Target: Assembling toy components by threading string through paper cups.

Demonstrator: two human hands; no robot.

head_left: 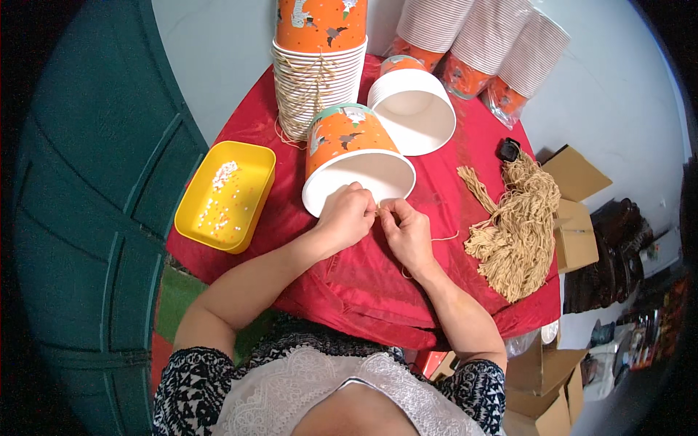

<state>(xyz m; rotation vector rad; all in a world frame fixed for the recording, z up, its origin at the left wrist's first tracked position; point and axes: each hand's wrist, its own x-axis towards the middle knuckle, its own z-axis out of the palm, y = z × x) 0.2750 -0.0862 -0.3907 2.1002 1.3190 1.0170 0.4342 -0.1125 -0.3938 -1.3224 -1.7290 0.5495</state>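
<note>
Bucket (352, 142) on its side on the red tablecloth (429, 283), mouth toward the worker, both hands at its lower rim. Left hand (347, 218) curled closed there; what it pinches is hidden. Right hand (407, 231): thumb and forefinger closed together, apparently on a thin tan cord (445, 238), whose loose length trails rightward over the cloth. Judged as fine cord work at the rim: steady the wall with the left, pinch near the cord's tip, pull gently so the rim does not crease, keep slack untangled. Bucket's look: orange, grey-and-white figures, dark bat shapes, green base band, plain white inside.
</note>
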